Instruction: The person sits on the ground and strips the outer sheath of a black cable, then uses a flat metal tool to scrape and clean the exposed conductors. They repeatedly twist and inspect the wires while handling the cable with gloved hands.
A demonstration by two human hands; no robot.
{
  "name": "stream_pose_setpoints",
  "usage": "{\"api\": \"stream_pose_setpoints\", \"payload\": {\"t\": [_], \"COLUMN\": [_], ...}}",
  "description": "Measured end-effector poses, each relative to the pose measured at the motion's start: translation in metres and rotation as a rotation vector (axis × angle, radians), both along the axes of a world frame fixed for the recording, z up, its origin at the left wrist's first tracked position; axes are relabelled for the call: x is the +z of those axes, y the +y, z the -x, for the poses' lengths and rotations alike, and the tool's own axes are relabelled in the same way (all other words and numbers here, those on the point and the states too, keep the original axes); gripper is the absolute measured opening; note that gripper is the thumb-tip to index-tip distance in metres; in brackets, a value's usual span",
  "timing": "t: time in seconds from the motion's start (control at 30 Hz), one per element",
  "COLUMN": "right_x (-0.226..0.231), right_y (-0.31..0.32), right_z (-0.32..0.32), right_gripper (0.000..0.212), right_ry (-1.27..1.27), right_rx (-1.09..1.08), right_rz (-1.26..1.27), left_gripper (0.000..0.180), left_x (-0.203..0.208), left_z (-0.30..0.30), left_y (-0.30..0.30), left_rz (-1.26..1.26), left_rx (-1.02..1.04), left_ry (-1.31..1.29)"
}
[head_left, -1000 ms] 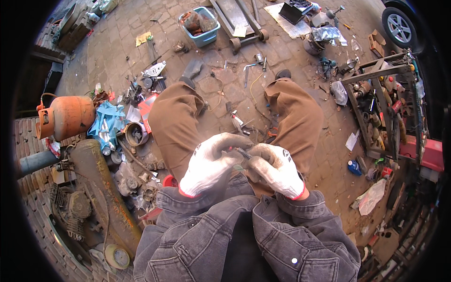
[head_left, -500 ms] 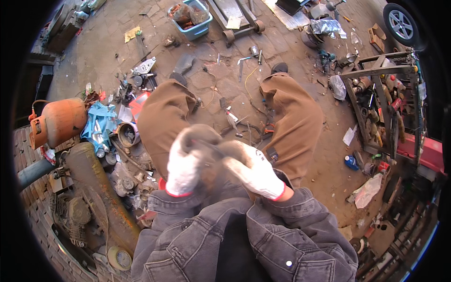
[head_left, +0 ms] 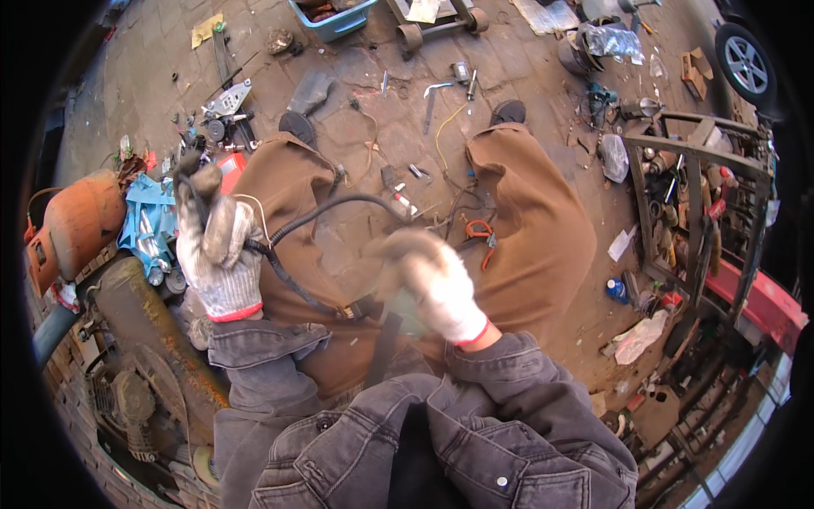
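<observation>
My left hand [head_left: 219, 242], in a white knit glove with soiled fingers, is raised at the left above my knee. Its fingers are wrapped round a black wiring harness [head_left: 339, 200] in corrugated sleeving. One branch arches across to my right hand; another [head_left: 297, 293] hangs over my lap toward a connector [head_left: 349, 312]. A thin white wire loops beside the glove. In front of my lap, my right hand [head_left: 437, 284], gloved too, is smeared by motion, so its grip on the harness end cannot be made out. Orange-handled pliers [head_left: 483, 233] lie beyond it, between my legs.
Small tools and cords lie on the stone paving between my feet. An orange gas cylinder [head_left: 80, 225] and a rusty cylinder [head_left: 157, 331] are at left. At right stands a metal frame [head_left: 695, 153] holding scrap. A blue bin [head_left: 335, 21] sits ahead.
My hands were close together over my lap. The left has moved left and away from me, and the harness now stretches between them. The right stays near my lap. The view has shifted slightly.
</observation>
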State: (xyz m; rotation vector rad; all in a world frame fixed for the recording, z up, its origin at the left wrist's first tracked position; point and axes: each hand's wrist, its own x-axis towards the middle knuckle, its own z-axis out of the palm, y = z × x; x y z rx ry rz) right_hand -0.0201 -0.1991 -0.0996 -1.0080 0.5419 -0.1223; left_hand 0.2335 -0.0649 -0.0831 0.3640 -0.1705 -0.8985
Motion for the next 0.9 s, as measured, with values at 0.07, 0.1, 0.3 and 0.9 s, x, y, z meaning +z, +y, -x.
{"api": "stream_pose_setpoints", "payload": {"t": [0.07, 0.1, 0.3, 0.9], "right_x": [-0.025, -0.045, -0.224, -0.418], "right_y": [-0.023, -0.035, -0.137, -0.196], "right_z": [-0.008, -0.018, -0.05, -0.113], "right_gripper": [0.036, 0.035, 0.035, 0.053], "right_ry": [0.197, 0.244, 0.455, 1.157], "right_rx": [-0.287, -0.495, -0.821, -0.159], "right_rz": [0.069, -0.062, 0.124, 1.013], "left_gripper": [0.035, 0.034, 0.037, 0.037], "left_x": [-0.009, -0.015, -0.018, -0.009], "left_z": [-0.007, -0.007, 0.002, 0.023], "left_y": [-0.011, -0.018, -0.015, -0.031], "left_rz": [-0.273, -0.266, -0.747, -1.117], "left_rx": [0.221, 0.134, 0.205, 0.442], "left_ry": [0.107, 0.12, 0.083, 0.549]}}
